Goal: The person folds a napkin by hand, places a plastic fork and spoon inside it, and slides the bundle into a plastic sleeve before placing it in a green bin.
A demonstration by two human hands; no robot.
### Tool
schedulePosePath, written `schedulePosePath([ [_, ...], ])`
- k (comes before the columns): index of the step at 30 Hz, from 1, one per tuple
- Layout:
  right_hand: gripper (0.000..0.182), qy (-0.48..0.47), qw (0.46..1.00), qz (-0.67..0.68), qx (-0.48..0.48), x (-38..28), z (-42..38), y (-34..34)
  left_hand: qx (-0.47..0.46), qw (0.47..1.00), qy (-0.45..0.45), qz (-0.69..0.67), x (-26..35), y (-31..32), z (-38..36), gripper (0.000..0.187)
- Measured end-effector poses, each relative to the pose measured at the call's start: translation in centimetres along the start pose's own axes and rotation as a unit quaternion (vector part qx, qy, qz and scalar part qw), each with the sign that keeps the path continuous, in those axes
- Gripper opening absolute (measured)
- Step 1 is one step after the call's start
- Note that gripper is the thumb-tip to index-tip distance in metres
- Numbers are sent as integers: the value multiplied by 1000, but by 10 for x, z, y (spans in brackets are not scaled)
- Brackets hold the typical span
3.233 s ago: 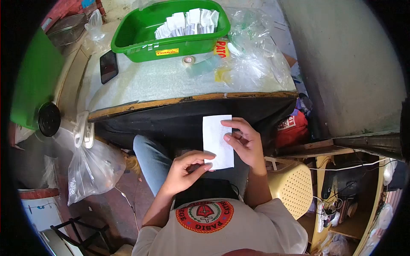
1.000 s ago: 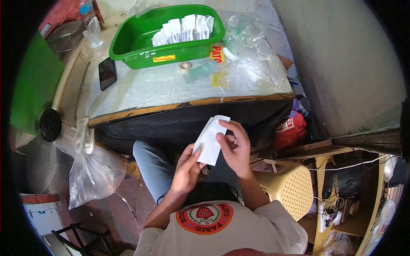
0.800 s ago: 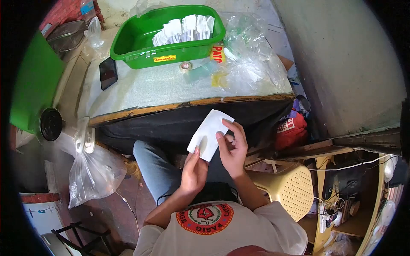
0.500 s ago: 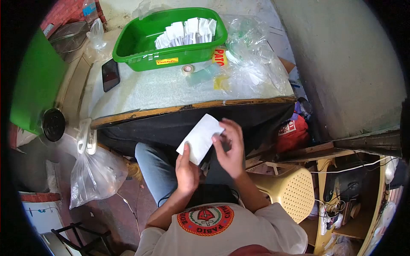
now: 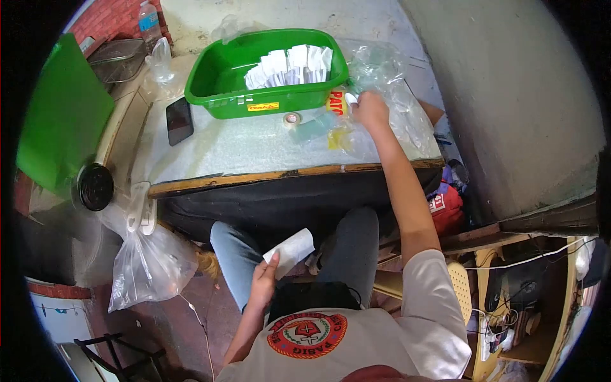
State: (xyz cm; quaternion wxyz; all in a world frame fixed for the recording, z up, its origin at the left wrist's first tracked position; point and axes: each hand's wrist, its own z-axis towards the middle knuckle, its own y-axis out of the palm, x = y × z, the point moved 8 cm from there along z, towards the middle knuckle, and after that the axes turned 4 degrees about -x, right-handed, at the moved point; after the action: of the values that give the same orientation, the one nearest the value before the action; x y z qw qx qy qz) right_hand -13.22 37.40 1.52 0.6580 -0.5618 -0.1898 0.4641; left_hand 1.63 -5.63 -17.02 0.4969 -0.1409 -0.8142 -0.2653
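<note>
My left hand [image 5: 261, 284], low over my lap, is closed on a white paper packet [image 5: 291, 250], its thumb pressed on the near end. My right hand [image 5: 372, 109] reaches out over the table's right side with its fingers drawn together. At its fingertips shows a small white oval-ended piece [image 5: 351, 99], perhaps a spoon. Right beside these fingers lies a yellow wrapper with red letters [image 5: 336, 102], next to crumpled clear plastic [image 5: 407, 121]. Left of the hand stands a green basin [image 5: 219, 109] with many white paper packets [image 5: 297, 63] standing in it.
A roll of tape [image 5: 292, 120] lies before the basin and a black phone [image 5: 179, 121] left of it. A clear bag [image 5: 153, 270] hangs off the table's left corner. The wooden table edge [image 5: 267, 179] runs before my knees, and a grey wall [image 5: 509, 114] rises at right.
My right hand has left the paper packet and stretched forward to the white piece by the yellow wrapper. My left hand keeps the packet, now lower over my lap. The whole view has shifted slightly.
</note>
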Motion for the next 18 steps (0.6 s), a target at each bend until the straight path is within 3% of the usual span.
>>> schedulePosePath([
  [1,26,39,998,-37,-33,4,1,4,3,1000,-7,0,1,2,-3,47],
  [5,35,23,999,-49,-4,8,1,11,-4,1000,-4,9,7,6,-4,47],
  [8,42,35,998,11,-47,19,9,20,-13,999,8,46,11,2,0,47],
  [11,39,62,988,115,-79,31,16,23,-11,997,16,71,12,-5,2,47],
  [14,34,19,976,217,-18,30,23,8,-9,999,26,38,9,-2,5,47],
  [17,23,-25,905,424,-30,11,17,-20,-13,1000,23,4,7,3,7,47],
  [18,23,-23,905,423,-29,3,9,-32,-19,1000,14,5,6,5,8,46],
])
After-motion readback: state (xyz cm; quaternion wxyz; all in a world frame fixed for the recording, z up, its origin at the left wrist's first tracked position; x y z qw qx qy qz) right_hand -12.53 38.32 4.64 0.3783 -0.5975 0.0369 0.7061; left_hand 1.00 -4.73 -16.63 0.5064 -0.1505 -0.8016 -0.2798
